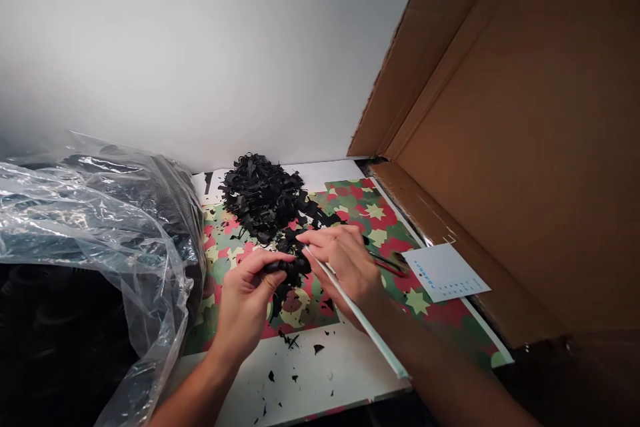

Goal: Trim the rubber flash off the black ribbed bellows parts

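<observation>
My left hand (247,300) pinches a small black rubber-like part (293,265) between thumb and fingers, over the camouflage-patterned sheet (350,197). Close against that part, my right hand (345,263) is closed on a long, thin, pale tool (357,313). The tool slants from the black part down to the right, past my wrist; its kind and its tip cannot be made out. Just beyond both hands lies a heap of black scraps (260,197), with loose bits trailing toward my fingers.
A clear plastic bag (160,240) of black parts fills the left side. On the right stand a cardboard panel (525,147), a white printed card (447,271) and a thin red-and-black tool (390,263). Black crumbs (319,348) dot the white sheet in front. A pale wall (200,47) rises behind.
</observation>
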`<state>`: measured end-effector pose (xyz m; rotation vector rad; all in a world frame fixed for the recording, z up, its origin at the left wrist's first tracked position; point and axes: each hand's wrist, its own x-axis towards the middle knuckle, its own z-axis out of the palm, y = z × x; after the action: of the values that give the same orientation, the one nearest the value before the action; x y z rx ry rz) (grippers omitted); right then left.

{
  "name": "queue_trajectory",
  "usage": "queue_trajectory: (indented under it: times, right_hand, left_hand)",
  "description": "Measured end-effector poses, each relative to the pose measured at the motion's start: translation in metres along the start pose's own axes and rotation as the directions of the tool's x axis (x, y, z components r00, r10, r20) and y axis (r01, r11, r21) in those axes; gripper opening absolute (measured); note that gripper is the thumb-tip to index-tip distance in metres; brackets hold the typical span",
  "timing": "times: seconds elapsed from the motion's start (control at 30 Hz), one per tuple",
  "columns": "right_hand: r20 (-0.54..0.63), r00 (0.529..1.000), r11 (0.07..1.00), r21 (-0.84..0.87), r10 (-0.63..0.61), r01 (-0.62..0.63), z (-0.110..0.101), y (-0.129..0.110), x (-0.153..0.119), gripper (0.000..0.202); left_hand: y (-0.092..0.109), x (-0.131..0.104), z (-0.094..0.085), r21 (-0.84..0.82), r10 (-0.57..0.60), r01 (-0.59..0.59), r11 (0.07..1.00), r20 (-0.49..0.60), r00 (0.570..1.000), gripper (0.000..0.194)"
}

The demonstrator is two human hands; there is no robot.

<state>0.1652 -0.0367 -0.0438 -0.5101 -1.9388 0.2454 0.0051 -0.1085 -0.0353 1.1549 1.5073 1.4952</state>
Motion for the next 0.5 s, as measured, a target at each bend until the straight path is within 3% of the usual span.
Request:
queue_trajectory:
  times: [0.1, 0.17, 0.23, 0.5]
  right_hand:
    - [-0.007, 0.978, 0.963, 0.177, 0.208, -0.204, -0.0028, 0.0001, 0.0017, 0.012]
    - [0.044, 0.924, 0.875, 0.309, 0.379, -0.374, -0.0046, -0.0009, 0.0019, 0.008]
    - [0.087, 0.878, 0.786, 0.41, 0.471, -0.462, -0.0054, -0.0011, 0.0011, 0.01]
    - [0.282, 0.851, 0.639, 0.566, 0.443, -0.521, -0.0083, -0.0056, -0.0002, 0.013]
  left_hand:
    - [-0.0039, 0.0008, -0.0016, -0.117, -0.052, 0.056, 0.992, 0.033, 0.998, 0.021]
    - [-0.0064, 0.0016, -0.0018, -0.206, -0.089, 0.097, 0.974, 0.046, 0.995, 0.031]
    - [-0.0078, 0.0026, -0.0015, -0.251, -0.105, 0.108, 0.962, 0.026, 0.994, 0.033]
    - [-0.0017, 0.0023, 0.0008, -0.134, 0.041, -0.038, 0.99, 0.018, 0.999, 0.026]
